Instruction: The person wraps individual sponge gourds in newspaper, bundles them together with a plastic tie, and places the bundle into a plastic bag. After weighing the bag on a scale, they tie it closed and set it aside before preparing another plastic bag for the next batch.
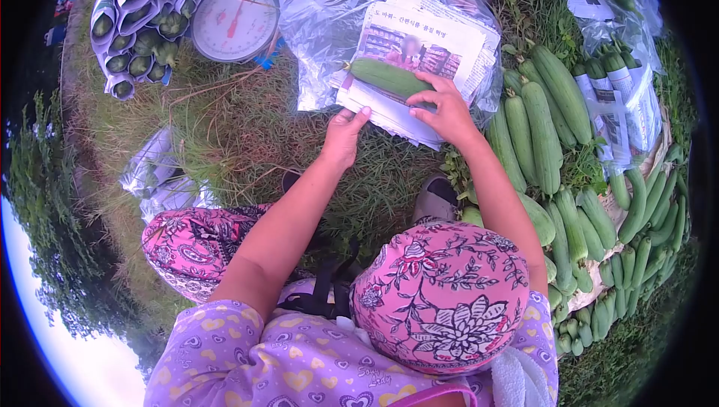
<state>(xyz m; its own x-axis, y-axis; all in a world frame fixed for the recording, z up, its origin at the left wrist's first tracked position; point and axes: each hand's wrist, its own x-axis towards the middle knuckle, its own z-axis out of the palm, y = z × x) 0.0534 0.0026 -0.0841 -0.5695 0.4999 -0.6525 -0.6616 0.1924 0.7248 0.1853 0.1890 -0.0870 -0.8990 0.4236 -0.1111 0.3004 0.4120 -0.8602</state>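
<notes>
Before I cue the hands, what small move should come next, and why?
Perhaps lift the near edge of the newspaper over the green gourd: the left hand seems to pinch that edge, the right hand is at the gourd's right end, and the gourd lies uncovered, unlike the wrapped gourds nearby.

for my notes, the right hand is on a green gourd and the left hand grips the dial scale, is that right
Not the dial scale: the head view shows the left hand gripping the newspapers' edge. The right hand is on the gourd.
</notes>
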